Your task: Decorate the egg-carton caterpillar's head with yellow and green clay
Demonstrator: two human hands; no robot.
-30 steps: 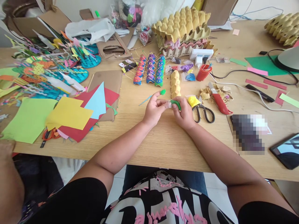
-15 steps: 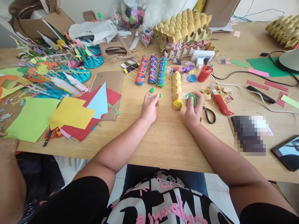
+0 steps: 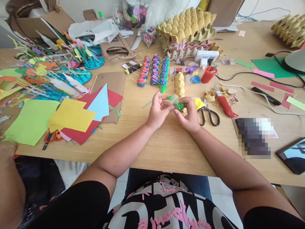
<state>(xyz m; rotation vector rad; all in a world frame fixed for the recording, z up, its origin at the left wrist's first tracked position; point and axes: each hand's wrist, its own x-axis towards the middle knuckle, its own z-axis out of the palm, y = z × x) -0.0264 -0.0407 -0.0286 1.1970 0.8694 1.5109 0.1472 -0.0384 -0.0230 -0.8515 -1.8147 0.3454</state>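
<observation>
Both hands meet above the table around a small clear bag of green clay (image 3: 178, 105). My right hand (image 3: 190, 117) grips the bag from the right between thumb and fingers. From the left, my left hand (image 3: 158, 111) pinches the bag's clear end, and small green clay lumps (image 3: 163, 90) stick to its raised fingertips. Just behind the hands is a yellow egg-carton strip (image 3: 179, 84), its near end hidden by them. A yellow clay packet (image 3: 199, 103) lies by black-handled scissors (image 3: 211, 116) right of my right hand. A thin blue stick (image 3: 147, 104) lies left of my left hand.
Three painted carton strips (image 3: 154, 71) with pins stand farther back. Stacked egg trays (image 3: 188, 28) rise behind them. To the right are a red cup (image 3: 209, 74), a red-handled knife (image 3: 226, 105) and cables. Coloured sheets (image 3: 73, 114) lie left, near another person's arm (image 3: 9, 178).
My hands have come together, the right moving left with the green clay bag and the left moving right to take hold of it. The yellow clay packet now shows beside the scissors.
</observation>
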